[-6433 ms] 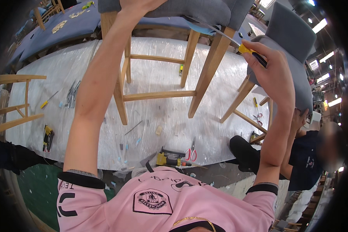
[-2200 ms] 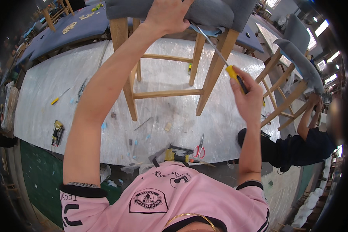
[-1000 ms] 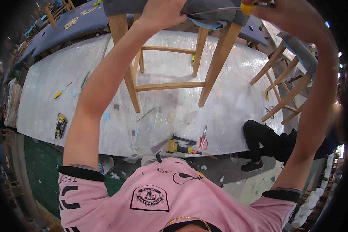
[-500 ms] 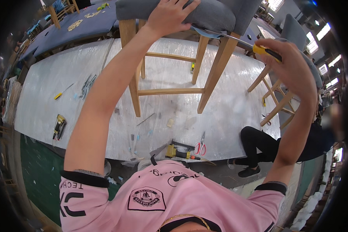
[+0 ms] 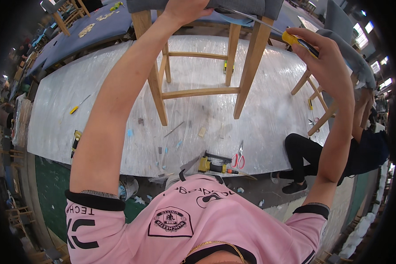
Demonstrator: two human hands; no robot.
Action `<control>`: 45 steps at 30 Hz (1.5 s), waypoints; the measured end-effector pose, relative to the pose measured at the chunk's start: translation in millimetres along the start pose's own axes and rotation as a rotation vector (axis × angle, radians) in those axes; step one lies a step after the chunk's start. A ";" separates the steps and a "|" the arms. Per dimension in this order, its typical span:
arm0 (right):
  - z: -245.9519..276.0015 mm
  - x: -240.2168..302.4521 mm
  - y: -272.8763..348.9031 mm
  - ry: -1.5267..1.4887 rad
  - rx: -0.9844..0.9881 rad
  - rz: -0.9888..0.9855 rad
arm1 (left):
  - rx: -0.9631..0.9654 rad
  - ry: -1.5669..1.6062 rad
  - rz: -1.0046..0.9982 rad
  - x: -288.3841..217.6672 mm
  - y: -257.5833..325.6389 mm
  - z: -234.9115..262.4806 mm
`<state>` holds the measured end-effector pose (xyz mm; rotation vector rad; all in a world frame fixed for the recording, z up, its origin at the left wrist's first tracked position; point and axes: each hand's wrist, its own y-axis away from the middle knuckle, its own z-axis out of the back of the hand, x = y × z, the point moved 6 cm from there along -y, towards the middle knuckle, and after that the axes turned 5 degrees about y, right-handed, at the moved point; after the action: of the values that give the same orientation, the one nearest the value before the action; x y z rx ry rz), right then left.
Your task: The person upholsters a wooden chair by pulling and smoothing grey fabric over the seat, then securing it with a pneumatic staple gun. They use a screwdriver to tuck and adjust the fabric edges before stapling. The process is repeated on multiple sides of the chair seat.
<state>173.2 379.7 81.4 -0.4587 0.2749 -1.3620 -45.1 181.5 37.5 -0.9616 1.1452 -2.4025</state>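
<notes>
Gripping yellow-handled screwdriver with right hand, pointing it at lower edge of grey chair seat. Touching seat with left hand; can't tell if closed.

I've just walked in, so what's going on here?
A person's right hand grips a yellow-and-black-handled tool, its metal shaft along the lower seat edge of a grey upholstered chair. Their left hand is at that edge, by the shaft's far end. The chair stands on a plastic-wrapped surface.
</notes>
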 end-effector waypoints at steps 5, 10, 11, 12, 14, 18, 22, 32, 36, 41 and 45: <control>-0.9 0.8 -1.2 -0.047 0.008 -0.047 | -0.020 -0.019 0.003 3.3 -1.3 -5.4; -6.9 -3.7 1.9 -0.072 0.012 -0.052 | 0.062 -0.017 0.054 10.9 -3.1 -6.5; -9.9 -7.2 4.3 -0.088 0.007 -0.063 | 0.102 -0.032 0.071 13.6 -4.2 -6.6; -10.8 -14.1 11.1 -0.091 0.004 -0.095 | 0.294 0.077 0.151 18.0 -18.8 -8.8; -14.6 -25.5 22.4 -0.143 -0.009 -0.210 | 0.686 0.280 0.280 28.9 -50.3 -3.0; -21.7 -12.1 11.8 -0.286 0.022 -0.347 | 0.643 0.255 0.526 94.7 -36.8 -5.4; -42.0 -14.4 4.5 -0.334 -0.007 -0.286 | 0.608 0.208 0.510 110.2 -41.4 -30.9; -80.2 -45.8 -44.0 -0.342 0.026 -0.393 | 0.653 0.240 0.502 130.2 -58.3 -97.4; -87.2 -42.8 -57.0 -0.369 -0.025 -0.302 | 0.668 0.193 0.549 152.4 -61.0 -89.3; -100.9 -54.4 -68.4 -0.362 -0.070 -0.306 | 0.672 0.236 0.532 154.3 -63.1 -102.1; -103.1 -48.7 -63.5 -0.334 -0.088 -0.359 | 0.677 0.248 0.541 154.2 -61.5 -101.7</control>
<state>62.2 402.5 16.7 -0.8275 -0.0264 -1.5962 -226.5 196.5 106.5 -0.1158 0.4811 -2.2187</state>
